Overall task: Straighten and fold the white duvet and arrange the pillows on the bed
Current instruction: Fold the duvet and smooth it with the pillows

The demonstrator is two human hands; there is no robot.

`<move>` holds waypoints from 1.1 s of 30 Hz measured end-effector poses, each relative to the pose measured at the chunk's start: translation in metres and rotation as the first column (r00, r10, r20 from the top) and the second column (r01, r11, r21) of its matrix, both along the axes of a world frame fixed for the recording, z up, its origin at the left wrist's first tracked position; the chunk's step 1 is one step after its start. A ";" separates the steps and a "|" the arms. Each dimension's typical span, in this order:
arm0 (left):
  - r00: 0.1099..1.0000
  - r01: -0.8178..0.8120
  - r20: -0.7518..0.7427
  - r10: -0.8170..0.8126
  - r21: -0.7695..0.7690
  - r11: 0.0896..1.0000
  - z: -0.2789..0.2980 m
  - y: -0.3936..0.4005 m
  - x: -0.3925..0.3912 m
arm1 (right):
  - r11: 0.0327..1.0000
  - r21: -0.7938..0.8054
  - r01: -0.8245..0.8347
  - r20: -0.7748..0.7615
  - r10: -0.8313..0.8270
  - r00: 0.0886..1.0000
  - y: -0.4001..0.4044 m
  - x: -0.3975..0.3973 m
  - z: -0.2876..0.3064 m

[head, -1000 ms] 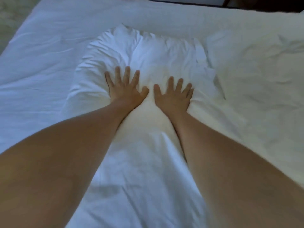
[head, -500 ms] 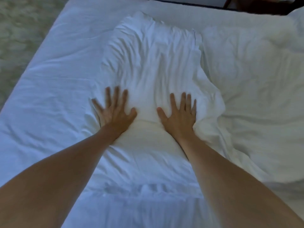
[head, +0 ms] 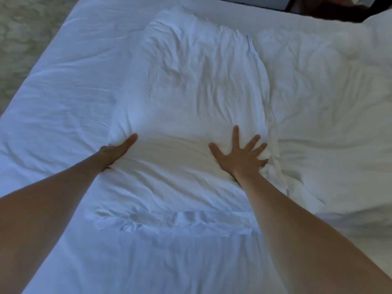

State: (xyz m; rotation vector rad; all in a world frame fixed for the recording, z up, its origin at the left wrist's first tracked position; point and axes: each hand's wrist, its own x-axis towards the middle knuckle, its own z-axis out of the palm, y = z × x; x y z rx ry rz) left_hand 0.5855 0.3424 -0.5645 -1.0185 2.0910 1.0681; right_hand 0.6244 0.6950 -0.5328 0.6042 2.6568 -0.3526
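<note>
A wrinkled white pillow (head: 195,85) lies lengthwise in the middle of the bed. My right hand (head: 239,153) rests flat on its near right part, fingers spread wide. My left hand (head: 118,150) is at the pillow's left edge, thumb on top; its fingers are hidden under or beside the pillow. A second white pillow or bunched duvet (head: 322,98) lies to the right, touching the first. Which of the two it is I cannot tell.
The white sheet (head: 63,107) covers the bed out to its left edge. A pale patterned carpet (head: 19,39) shows beyond that edge. Dark furniture (head: 331,9) stands past the top right corner of the bed.
Both hands slid apart across the pillow. The left went to the pillow's left edge and tucked its fingers out of sight; the right moved to the right side, fingers spread wider.
</note>
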 end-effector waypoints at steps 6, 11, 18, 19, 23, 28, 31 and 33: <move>0.992 -0.005 -0.122 -0.001 -0.044 0.999 0.008 0.029 0.005 | 0.996 -0.083 -0.032 -0.006 0.032 0.999 0.016 -0.002 -0.008; 0.963 0.032 -0.256 -0.086 -0.210 0.977 0.056 0.067 -0.007 | 0.978 -0.171 -0.118 -0.046 0.112 0.993 0.041 0.007 -0.001; 0.842 -0.064 -0.521 -0.139 -0.353 0.933 0.196 0.214 -0.010 | 0.762 -0.647 -0.026 -0.122 -0.070 0.990 0.118 0.018 0.044; 0.827 -0.056 -0.539 -0.163 -0.367 0.929 0.217 0.240 -0.013 | 0.672 -0.741 0.003 -0.150 -0.170 0.974 0.134 0.020 0.054; 0.725 0.033 -0.590 -0.354 -0.483 0.875 0.297 0.382 -0.020 | 0.376 -0.927 0.007 -0.172 -0.442 0.880 0.220 0.030 0.113; 0.532 0.271 -0.576 -0.621 -0.580 0.769 0.357 0.622 -0.014 | 0.205 -0.977 -0.056 -0.173 -0.610 0.773 0.369 0.052 0.174; 0.391 0.598 -0.493 -0.777 -0.505 0.622 0.359 0.749 0.001 | 0.171 -0.985 -0.038 -0.152 -0.730 0.666 0.470 0.069 0.179; 0.319 0.836 -0.421 -0.849 -0.296 0.462 0.356 0.812 0.017 | 0.053 -0.998 -0.026 -0.059 -0.816 0.575 0.529 0.085 0.185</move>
